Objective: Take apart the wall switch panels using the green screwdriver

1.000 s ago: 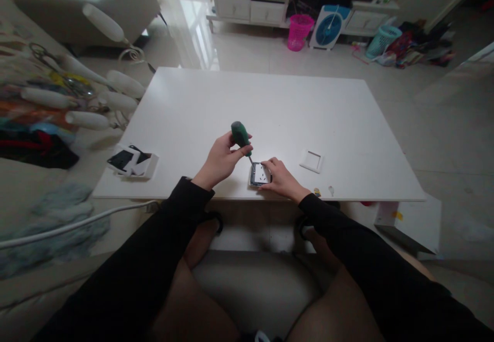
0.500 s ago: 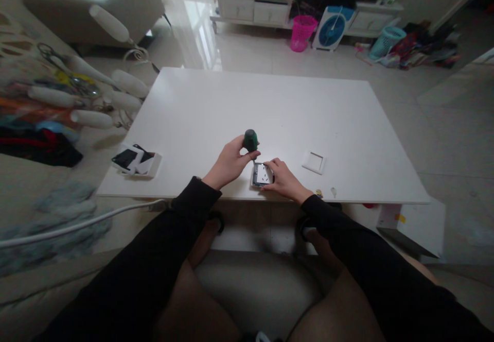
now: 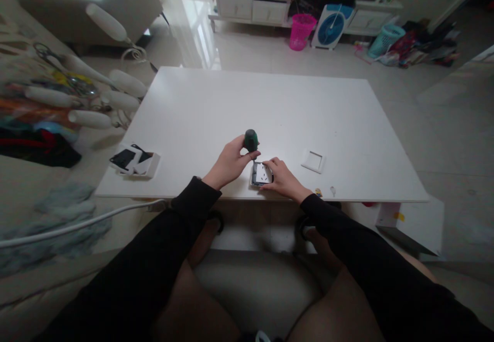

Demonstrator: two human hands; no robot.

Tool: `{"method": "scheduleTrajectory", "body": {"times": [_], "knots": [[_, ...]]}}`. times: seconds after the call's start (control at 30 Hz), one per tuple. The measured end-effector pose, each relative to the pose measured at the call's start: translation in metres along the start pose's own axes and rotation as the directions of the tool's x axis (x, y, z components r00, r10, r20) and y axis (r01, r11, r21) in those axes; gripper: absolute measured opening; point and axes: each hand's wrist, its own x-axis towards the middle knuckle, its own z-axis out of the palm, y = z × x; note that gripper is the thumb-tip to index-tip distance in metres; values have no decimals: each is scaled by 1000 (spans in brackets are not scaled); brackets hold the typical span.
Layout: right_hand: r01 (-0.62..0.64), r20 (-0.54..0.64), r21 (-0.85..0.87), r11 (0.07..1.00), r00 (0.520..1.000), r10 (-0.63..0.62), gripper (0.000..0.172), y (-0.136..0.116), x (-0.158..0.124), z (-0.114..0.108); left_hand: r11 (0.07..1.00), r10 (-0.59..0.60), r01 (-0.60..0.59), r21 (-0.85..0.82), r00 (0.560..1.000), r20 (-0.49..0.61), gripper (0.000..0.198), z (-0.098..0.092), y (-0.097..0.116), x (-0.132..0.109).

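My left hand (image 3: 230,160) is closed around a screwdriver (image 3: 250,141) with a dark green handle. The screwdriver stands nearly upright, its shaft pointing down at the left edge of a wall socket (image 3: 264,174); whether the tip sits in a screw is too small to tell. The socket lies face up near the table's front edge, its white face and dark slots showing. My right hand (image 3: 283,178) grips the socket from the right, fingers at its far side and thumb at its near side. A white square cover frame (image 3: 313,161) lies flat to the right of that hand.
On the white table (image 3: 239,100), an open white box (image 3: 148,167) with black and white parts is at the left. A small yellow figure (image 3: 318,192) and a small pale item (image 3: 332,191) lie by the front edge. White lamp arms (image 3: 127,82) stand beyond the left side.
Both hands keep their hold on the screwdriver and the socket. The view has shifted very slightly; nothing else has visibly moved.
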Motion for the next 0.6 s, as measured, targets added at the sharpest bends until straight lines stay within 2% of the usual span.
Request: {"method": "scheduleTrajectory", "body": {"times": [0.2, 0.4, 0.5, 0.6], "knots": [[-2, 7, -8, 1000, 1000, 2, 81, 0, 0, 0, 1000, -10, 10, 27, 1000, 14, 18, 1, 1, 0], [0, 3, -8, 1000, 1000, 0, 82, -1, 0, -1, 995, -28, 33, -93, 998, 50, 43, 1, 10, -3], [0, 2, -9, 1000, 1000, 0, 82, -1, -1, -1, 988, -30, 47, -148, 993, 117, 42, 1, 10, -3], [0, 5, -13, 1000, 1000, 0, 81, -2, -1, -2, 974, -58, 80, -214, 992, 110, 40, 2, 7, -3]]}}
